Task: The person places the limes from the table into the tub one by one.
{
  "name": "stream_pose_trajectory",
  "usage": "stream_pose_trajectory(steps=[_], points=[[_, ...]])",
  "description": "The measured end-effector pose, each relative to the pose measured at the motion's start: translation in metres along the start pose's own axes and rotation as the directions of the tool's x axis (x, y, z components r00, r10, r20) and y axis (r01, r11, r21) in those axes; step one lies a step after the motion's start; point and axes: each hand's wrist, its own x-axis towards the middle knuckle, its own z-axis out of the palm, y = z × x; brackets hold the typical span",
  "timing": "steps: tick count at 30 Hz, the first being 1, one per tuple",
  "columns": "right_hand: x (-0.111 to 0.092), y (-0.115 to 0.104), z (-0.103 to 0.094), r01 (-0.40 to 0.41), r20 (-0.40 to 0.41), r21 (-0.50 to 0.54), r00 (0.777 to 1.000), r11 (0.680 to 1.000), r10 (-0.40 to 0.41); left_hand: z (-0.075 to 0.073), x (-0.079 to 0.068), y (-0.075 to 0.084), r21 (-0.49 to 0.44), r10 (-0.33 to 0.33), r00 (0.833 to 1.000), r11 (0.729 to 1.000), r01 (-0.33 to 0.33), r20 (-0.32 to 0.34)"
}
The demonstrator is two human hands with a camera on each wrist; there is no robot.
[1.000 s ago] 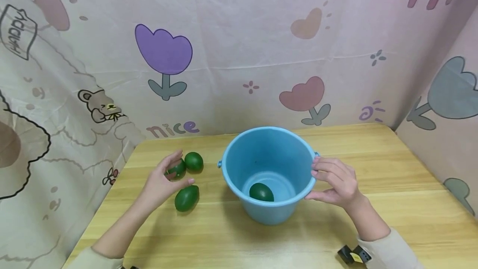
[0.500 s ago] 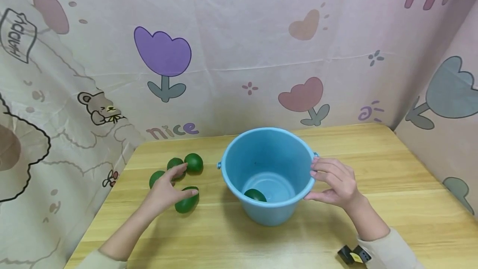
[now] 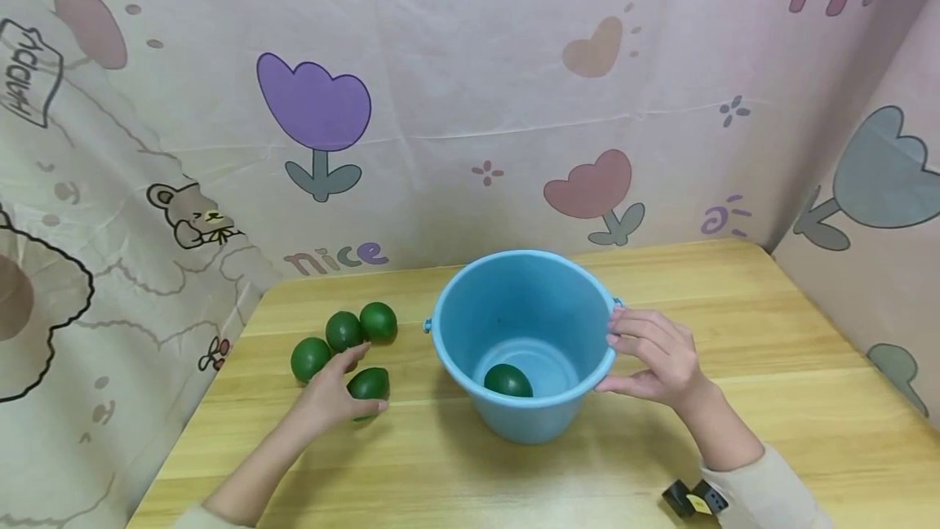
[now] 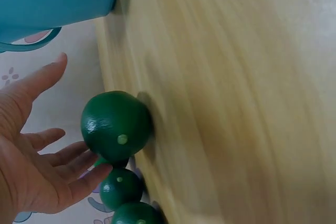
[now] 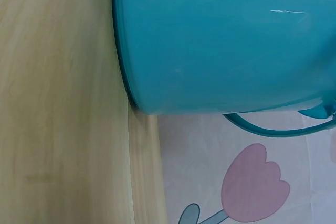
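My left hand point(image 3: 328, 400) reaches around the nearest green lime point(image 3: 370, 384), fingers at its far side and thumb at its near side. In the left wrist view the fingers lie close along the lime's edge and the thumb stands apart from it. A light blue bucket point(image 3: 529, 423) stands upright on the table, one lime point(image 3: 508, 380) lying inside. My right hand point(image 3: 658, 357) holds the bucket's right side, fingertips and thumb at the rim; the right wrist view shows only the bucket's wall point(image 5: 220, 40), not the hand.
Three more limes, a left one point(image 3: 311, 359), a middle one point(image 3: 344, 331) and a back one point(image 3: 379, 322), sit behind the left hand. A small black object point(image 3: 690, 500) lies by the right sleeve. A printed cloth point(image 3: 441, 104) hangs behind the wooden table point(image 3: 411, 480).
My left hand has come down and nearer, from over the back limes to around the nearest one. The lime inside the bucket has rolled left and partly back. The right hand keeps its place.
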Motion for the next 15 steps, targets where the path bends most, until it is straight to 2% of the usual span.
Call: stream_pose_trajectory(steps=[7,15], points=[[0.002,-0.001,0.000,0.002,0.003,0.005,1.000,1.000,-0.002,0.007,-0.001,-0.007,0.008,-0.039,0.999,0.999,0.039,-0.012],[0.003,-0.001,0.001,0.002,0.001,0.002,1.000,1.000,-0.002,0.016,0.001,-0.020,-0.017,-0.027,0.999,1.000,0.026,-0.043]])
